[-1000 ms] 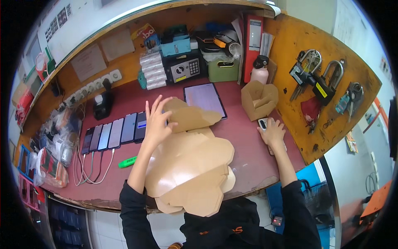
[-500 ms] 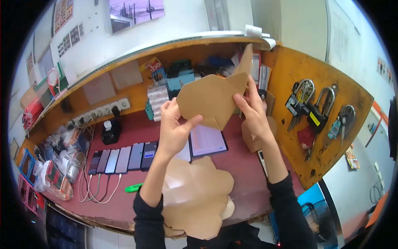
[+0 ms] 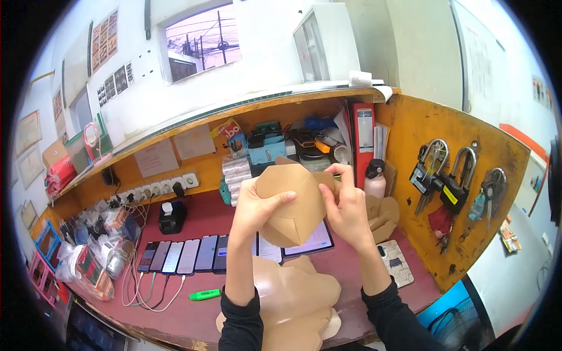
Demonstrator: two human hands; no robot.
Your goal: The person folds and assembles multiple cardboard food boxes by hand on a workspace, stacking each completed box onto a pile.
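Observation:
Raised over the desk is a brown paper food box (image 3: 295, 205), partly folded, its panels bent up into a cup-like shape. My left hand (image 3: 250, 212) grips its left side, thumb lying across the near panel. At the opposite side, my right hand (image 3: 349, 207) pinches a flap between thumb and fingers. Below them lies a stack of flat brown box blanks (image 3: 301, 295) near the desk's front edge. A folded brown box (image 3: 383, 217) stands to the right, behind my right wrist.
Several phones (image 3: 188, 257) lie in a row on the left, with charging cables in front. A green highlighter (image 3: 205, 295), a tablet (image 3: 319, 238), a phone in a patterned case (image 3: 400, 266) and a pink bottle (image 3: 375, 182) surround my arms. Padlocks (image 3: 459, 184) hang on the right panel.
The blank has gone from mostly flat to bent up, its corner drawn in by my right hand. Both hands sit lower in view, and the view has tilted upward.

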